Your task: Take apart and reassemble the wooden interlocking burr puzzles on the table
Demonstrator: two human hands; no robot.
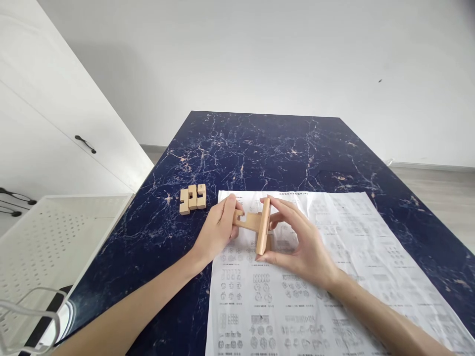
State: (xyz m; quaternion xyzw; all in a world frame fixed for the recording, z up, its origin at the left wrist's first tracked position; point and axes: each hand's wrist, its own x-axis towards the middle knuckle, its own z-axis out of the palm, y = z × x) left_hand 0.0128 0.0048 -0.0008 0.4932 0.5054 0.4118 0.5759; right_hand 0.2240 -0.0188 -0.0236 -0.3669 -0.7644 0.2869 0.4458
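Observation:
Wooden puzzle pieces are in both hands, above a printed instruction sheet (322,306). My left hand (218,225) pinches the left end of a notched wooden piece (249,221) that lies crosswise. My right hand (300,237) grips an upright wooden bar (263,227) between thumb and fingers at its two ends. The crosswise piece meets the bar at its middle; how they join is hidden. Part of another wooden piece shows behind the bar's lower half. Left of the sheet, several notched wooden blocks (192,199) stand side by side on the dark blue table.
The blue marbled table (252,148) reaches back toward a white wall. On the left are a white cabinet (67,123) with black handles and a white perforated panel (48,242). A pale cable (29,309) curls at the lower left corner.

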